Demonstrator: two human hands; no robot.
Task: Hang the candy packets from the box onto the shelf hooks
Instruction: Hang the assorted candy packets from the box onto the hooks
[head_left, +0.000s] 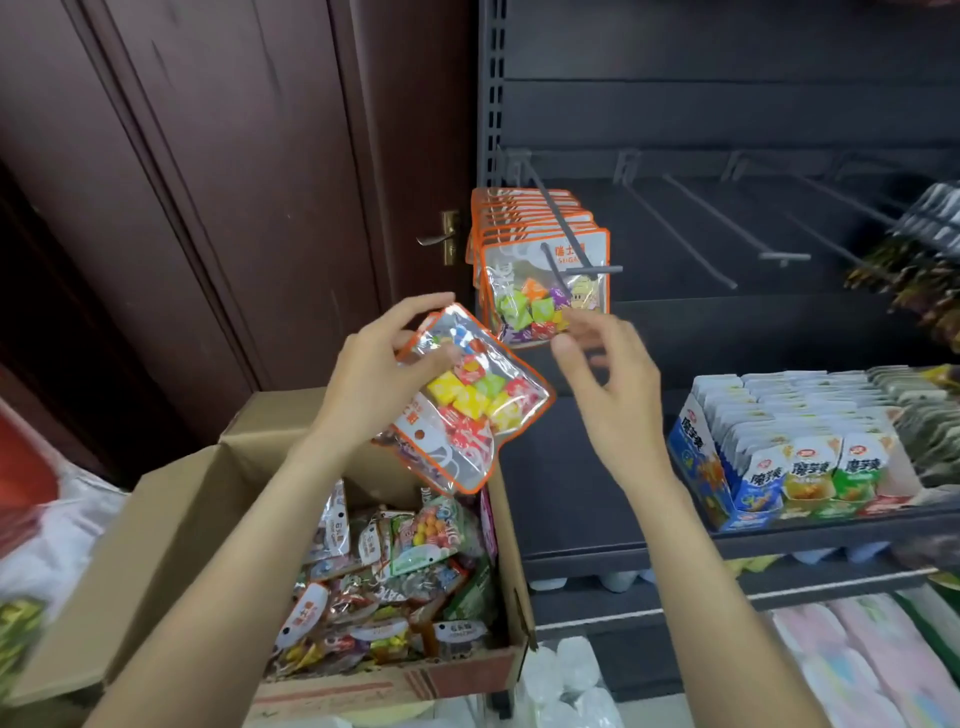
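My left hand (384, 358) pinches a clear candy packet (467, 405) with an orange border, held upside down and tilted above the box. My right hand (608, 374) hovers just right of it with its fingers loosely curled around nothing, its fingertips near the bottom of the hanging packets. Several matching packets (540, 270) hang in a row on the leftmost shelf hook (566, 234). The cardboard box (171, 540) below holds several more candy packets (395, 582).
Bare hooks (727, 228) stick out from the dark shelf back to the right. Dark snack packets (919, 244) hang at far right. Boxed snacks (779, 457) sit on the shelf below. A brown door (208, 182) stands at left.
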